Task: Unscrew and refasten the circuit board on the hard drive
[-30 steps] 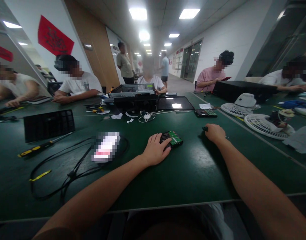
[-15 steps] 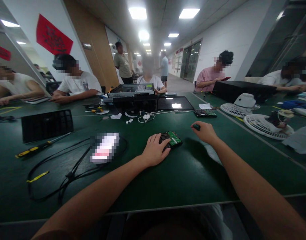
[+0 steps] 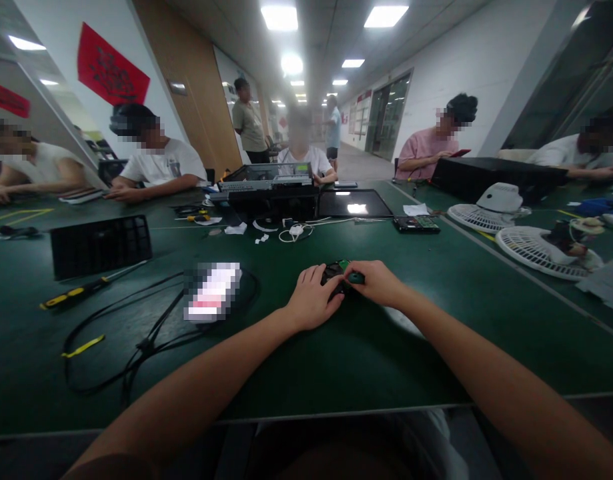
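Observation:
A hard drive (image 3: 344, 265) with a green circuit board lies on the table in front of me. My left hand (image 3: 312, 299) rests over its left side, thumb and fingers gripping it against the tabletop. At its right side is my right hand (image 3: 375, 283), closed around a short tool with a dark green handle (image 3: 355, 277). The tool's tip is hidden by my fingers, so I cannot tell whether it touches the drive. Both hands cover much of the drive.
On the left are a phone (image 3: 213, 293), black cables (image 3: 145, 345), a yellow-black screwdriver (image 3: 79, 293) and a dark panel (image 3: 101, 247). Ahead stand an opened computer case (image 3: 266, 183) and another drive (image 3: 416, 225). Fan parts (image 3: 541, 250) lie right. Several people sit around the table.
My right hand has come left and down with the green-handled tool, from beside the hard drive onto its right side. My left hand stays on the drive. The view has shifted slightly.

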{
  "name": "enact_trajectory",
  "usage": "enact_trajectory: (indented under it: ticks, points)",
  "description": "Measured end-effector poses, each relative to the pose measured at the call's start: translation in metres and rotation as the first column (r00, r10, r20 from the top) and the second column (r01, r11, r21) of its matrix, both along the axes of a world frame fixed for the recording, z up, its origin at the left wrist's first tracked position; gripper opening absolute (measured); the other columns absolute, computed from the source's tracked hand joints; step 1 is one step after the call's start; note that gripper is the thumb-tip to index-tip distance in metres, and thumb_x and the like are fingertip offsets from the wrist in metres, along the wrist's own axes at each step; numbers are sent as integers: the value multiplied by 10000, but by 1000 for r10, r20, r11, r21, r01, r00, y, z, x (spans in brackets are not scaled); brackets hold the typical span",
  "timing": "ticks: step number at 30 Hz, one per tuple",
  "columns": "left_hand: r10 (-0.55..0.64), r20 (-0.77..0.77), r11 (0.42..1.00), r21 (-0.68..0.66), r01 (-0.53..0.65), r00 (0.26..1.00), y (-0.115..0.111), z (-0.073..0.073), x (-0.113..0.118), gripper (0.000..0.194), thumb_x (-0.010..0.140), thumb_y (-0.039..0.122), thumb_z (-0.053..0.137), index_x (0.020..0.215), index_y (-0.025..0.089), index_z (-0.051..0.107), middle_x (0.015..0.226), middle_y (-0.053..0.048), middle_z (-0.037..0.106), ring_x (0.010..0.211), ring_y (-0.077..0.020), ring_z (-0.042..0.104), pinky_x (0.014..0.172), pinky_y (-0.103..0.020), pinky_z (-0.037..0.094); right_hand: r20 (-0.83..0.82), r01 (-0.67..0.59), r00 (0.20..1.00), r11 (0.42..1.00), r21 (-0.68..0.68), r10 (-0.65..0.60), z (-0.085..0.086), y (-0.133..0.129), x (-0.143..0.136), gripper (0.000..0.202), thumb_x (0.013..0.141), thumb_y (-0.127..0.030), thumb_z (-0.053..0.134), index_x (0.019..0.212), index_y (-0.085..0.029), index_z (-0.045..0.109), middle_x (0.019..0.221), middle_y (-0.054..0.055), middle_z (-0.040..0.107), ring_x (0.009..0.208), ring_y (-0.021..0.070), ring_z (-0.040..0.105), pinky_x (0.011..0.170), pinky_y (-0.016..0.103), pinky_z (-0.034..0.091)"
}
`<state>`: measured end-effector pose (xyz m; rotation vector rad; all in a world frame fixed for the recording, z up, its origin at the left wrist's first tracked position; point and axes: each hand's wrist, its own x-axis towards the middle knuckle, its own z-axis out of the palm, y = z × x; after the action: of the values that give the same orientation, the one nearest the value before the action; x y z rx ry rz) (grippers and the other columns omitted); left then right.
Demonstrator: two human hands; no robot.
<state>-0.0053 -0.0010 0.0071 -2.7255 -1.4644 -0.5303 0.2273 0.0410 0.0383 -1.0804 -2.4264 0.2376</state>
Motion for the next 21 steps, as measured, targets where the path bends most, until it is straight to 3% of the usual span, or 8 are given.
enact_trajectory:
  ticks: [8,21]
  points:
    - [14,-19,1000,3,-13,1000,-1,2,1,540,1068,530,462,1537,268,524,1625,-172,422,1531,-407,353,1236,-611,305,27,-24,999,1000,11,24,-2,0,-1,226,864,-79,698,1007,-239,767,979,17,809,885,202,756,839,291,510]
    - [8,6,999,-31,-8,1000,-1,3,0,546,1066,542,460,1549,292,503,1662,-140,393,1553,-395,321,1245,-620,289,109,-2,994,999,40,-3,0,-3,-3,281,863,-66,681,1057,-246,777,1019,29,814,907,224,758,843,309,521]
